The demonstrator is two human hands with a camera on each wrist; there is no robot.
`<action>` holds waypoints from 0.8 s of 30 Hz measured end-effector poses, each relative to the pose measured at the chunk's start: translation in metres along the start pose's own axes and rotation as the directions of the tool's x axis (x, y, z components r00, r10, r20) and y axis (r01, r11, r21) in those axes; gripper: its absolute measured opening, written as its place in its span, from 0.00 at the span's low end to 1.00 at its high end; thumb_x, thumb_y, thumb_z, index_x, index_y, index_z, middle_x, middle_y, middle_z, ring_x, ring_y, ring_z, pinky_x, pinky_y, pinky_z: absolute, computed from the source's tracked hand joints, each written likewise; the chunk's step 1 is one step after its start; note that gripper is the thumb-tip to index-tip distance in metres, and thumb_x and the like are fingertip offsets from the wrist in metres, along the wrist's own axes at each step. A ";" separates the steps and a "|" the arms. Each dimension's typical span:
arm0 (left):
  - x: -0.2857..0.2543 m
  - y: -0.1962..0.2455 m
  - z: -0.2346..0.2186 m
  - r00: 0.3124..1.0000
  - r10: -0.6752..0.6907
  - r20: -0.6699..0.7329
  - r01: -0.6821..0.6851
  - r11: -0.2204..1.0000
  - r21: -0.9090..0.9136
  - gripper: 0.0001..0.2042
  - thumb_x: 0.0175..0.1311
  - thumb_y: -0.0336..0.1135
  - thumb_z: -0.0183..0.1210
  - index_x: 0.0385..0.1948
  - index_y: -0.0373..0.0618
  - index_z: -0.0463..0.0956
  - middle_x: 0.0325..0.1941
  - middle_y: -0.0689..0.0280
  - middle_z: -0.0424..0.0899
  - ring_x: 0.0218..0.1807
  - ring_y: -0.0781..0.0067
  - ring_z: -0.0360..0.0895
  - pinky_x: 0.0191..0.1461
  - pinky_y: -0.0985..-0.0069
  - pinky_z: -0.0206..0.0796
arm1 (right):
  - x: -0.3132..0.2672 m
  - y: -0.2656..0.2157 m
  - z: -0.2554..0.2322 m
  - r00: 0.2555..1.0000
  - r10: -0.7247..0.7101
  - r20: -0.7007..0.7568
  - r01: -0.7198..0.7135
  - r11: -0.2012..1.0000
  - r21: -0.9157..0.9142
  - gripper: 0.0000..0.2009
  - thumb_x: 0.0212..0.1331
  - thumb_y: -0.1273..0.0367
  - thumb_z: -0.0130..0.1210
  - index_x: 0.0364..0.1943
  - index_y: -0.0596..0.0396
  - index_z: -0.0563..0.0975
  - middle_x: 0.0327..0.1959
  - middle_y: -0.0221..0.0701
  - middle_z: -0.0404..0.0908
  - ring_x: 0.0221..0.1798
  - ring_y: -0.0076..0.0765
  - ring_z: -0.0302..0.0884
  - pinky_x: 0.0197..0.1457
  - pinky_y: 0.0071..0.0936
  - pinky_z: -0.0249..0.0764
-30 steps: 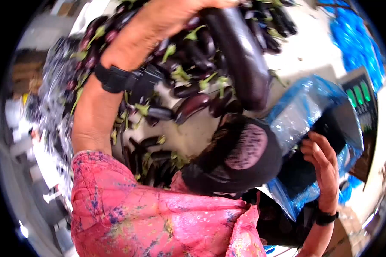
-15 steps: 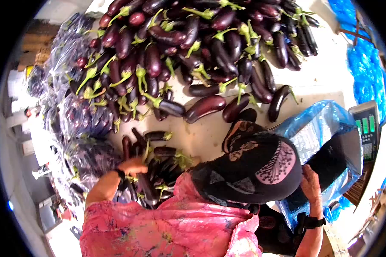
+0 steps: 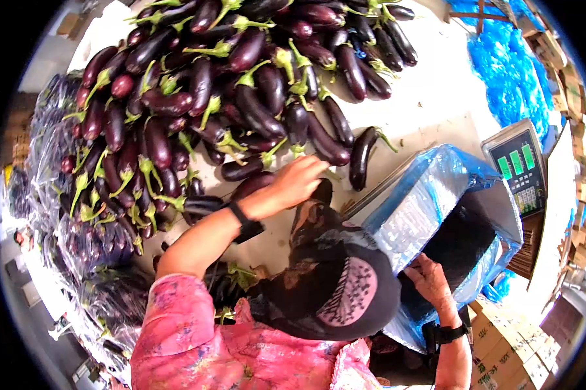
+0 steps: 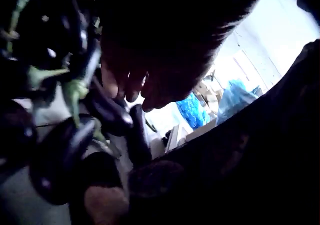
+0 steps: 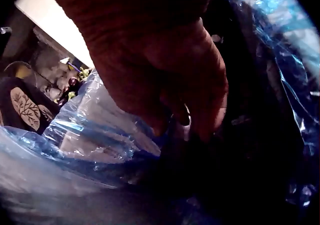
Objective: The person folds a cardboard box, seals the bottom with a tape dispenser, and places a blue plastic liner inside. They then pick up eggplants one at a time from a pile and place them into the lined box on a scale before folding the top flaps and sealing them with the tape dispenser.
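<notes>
In the head view my left hand [image 3: 299,182] reaches across the front of a large heap of eggplants [image 3: 254,107], close above a few lying at the heap's near edge. Its fingers point down beside a dark eggplant [image 4: 107,110] in the left wrist view, with nothing seen in their grasp. My right hand [image 3: 429,279] hangs over the near side of a box lined with a blue plastic bag [image 3: 416,208]. The right wrist view shows its fingers [image 5: 207,112] loosely bent downward over the dark interior. What lies deep inside is hidden in shadow.
A scale display [image 3: 517,166] with green digits stands right of the box. Clear-wrapped bags of eggplants [image 3: 65,169] line the left side. Blue plastic [image 3: 507,71] lies at the back right, and cardboard boxes [image 3: 510,344] stand at the lower right. A capped head [image 3: 345,292] blocks part of the table.
My left hand went from the far heap down to the small near-left pile, then across to the heap's front edge. My right hand stayed at the lined box. The view shifted.
</notes>
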State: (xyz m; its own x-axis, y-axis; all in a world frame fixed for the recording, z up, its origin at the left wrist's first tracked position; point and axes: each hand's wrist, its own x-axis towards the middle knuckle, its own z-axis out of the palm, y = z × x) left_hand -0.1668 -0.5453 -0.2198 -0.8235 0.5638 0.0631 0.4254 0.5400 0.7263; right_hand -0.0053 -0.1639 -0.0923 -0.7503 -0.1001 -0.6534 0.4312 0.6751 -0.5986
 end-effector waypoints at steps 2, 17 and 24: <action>0.061 -0.001 0.027 0.998 0.044 -0.055 -0.036 0.990 0.133 0.21 0.59 0.24 0.58 0.57 0.44 0.72 0.54 0.53 0.76 0.56 0.48 0.72 0.61 0.58 0.67 | 0.000 0.002 -0.003 1.000 0.018 0.014 -0.017 0.998 -0.060 0.12 0.59 0.71 0.62 0.45 0.61 0.77 0.39 0.45 0.85 0.42 0.50 0.85 0.46 0.36 0.79; 0.194 0.001 0.112 0.879 -0.475 0.046 0.434 0.836 0.335 0.33 0.52 0.48 0.67 0.57 0.39 0.69 0.50 0.45 0.81 0.61 0.45 0.71 0.66 0.54 0.61 | 0.005 -0.015 -0.015 0.998 -0.018 0.055 0.020 0.999 -0.044 0.17 0.60 0.67 0.62 0.51 0.61 0.77 0.43 0.50 0.82 0.47 0.60 0.81 0.49 0.45 0.78; 0.206 0.001 -0.033 0.894 -0.409 -0.185 0.162 0.680 -0.715 0.27 0.51 0.35 0.68 0.54 0.42 0.70 0.43 0.65 0.79 0.42 0.70 0.79 0.50 0.72 0.74 | 0.003 -0.041 -0.047 0.958 -0.198 -0.209 0.205 0.979 0.009 0.15 0.60 0.73 0.59 0.50 0.62 0.77 0.37 0.49 0.81 0.41 0.57 0.82 0.44 0.41 0.78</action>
State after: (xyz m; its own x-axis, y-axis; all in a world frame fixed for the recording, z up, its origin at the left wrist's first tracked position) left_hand -0.3488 -0.4493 -0.1833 -0.9793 0.1675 -0.1136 -0.1132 0.0116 0.9935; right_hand -0.0484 -0.1575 -0.0476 -0.9087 -0.0768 -0.4103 0.2733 0.6334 -0.7240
